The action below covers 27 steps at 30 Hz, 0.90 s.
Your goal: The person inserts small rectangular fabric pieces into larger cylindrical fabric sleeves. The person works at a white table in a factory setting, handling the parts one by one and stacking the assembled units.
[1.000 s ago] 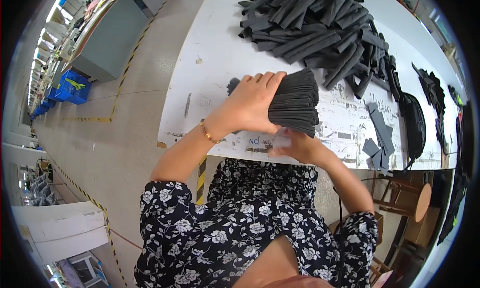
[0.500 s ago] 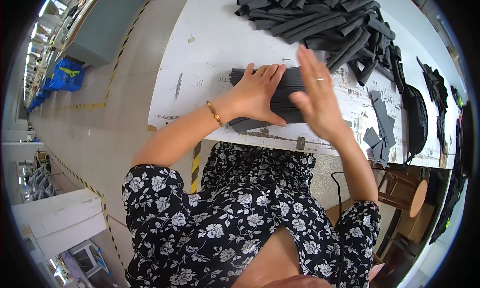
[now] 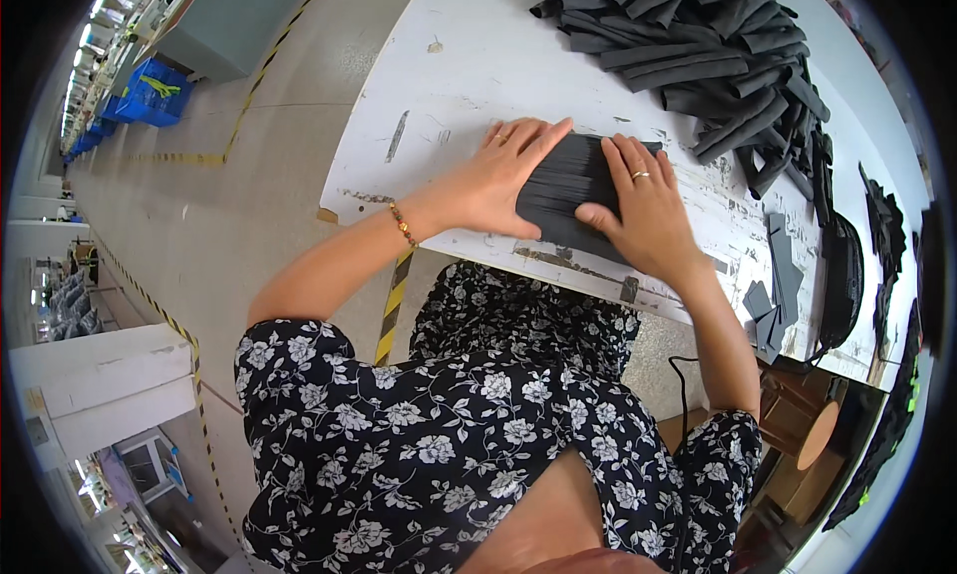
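Note:
A flat bundle of dark grey fabric strips (image 3: 570, 197) lies crosswise on the white table near its front edge. My left hand (image 3: 493, 183) rests over the bundle's left end, its fingers toward the far side and its thumb spread along the near side. Over the right end lies my right hand (image 3: 648, 200), fingers stretched out and thumb on the strips. Both hands are open and touch the bundle, with its middle showing between them. The ends of the strips are partly hidden under my palms.
A large heap of dark grey strips (image 3: 698, 60) covers the far right of the table (image 3: 449, 85). Flat grey pieces (image 3: 781, 275) and a black mesh bag (image 3: 845, 280) lie to the right. A wooden stool (image 3: 802, 424) stands below, and a blue bin (image 3: 155, 93) sits far left.
My right hand has come down from above the bundle onto its right end. My left hand has shifted to the bundle's left end. The whole view has turned slightly.

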Motion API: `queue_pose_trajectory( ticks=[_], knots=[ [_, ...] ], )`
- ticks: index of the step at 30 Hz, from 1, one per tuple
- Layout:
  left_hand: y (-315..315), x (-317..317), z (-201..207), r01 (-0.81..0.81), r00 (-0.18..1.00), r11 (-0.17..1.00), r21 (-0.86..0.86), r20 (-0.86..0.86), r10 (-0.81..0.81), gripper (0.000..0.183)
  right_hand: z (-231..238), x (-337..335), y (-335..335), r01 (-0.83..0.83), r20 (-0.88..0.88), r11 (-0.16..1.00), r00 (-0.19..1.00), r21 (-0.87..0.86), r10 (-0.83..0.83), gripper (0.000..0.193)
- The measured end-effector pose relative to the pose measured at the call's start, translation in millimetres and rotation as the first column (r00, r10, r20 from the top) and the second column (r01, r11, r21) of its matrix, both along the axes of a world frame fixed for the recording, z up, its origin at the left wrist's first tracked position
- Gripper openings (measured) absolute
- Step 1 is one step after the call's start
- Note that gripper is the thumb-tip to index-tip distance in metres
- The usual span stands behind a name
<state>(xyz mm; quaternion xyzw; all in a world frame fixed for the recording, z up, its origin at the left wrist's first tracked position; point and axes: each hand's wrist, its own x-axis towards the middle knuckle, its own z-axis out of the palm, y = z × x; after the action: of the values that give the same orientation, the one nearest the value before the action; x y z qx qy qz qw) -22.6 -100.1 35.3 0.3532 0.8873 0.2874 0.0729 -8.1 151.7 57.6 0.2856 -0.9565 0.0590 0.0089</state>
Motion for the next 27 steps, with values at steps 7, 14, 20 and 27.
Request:
queue_pose_trajectory(
  ticks=[7,14,20,27],
  knots=[
    [-7,-6,-9,-0.069,0.987,0.988,0.141,0.153,0.047,0.132,45,-22,-41,-0.055,-0.248,0.993,0.968,-0.108,0.027,0.094],
    [-10,-6,-19,-0.035,0.994,0.996,0.083,0.110,0.026,0.136,10,-33,-50,-0.043,0.122,0.996,0.991,-0.075,0.052,0.100],
    [-5,-4,-16,-0.025,0.995,0.997,0.078,0.094,0.018,0.135,-29,-78,-38,0.099,-0.006,0.978,0.995,0.184,-0.100,0.081],
    [-8,8,-10,-0.014,0.984,1.000,-0.001,-0.177,0.013,0.114,-19,-95,-10,0.047,0.107,0.987,0.994,-0.152,-0.031,0.061]
  ],
)
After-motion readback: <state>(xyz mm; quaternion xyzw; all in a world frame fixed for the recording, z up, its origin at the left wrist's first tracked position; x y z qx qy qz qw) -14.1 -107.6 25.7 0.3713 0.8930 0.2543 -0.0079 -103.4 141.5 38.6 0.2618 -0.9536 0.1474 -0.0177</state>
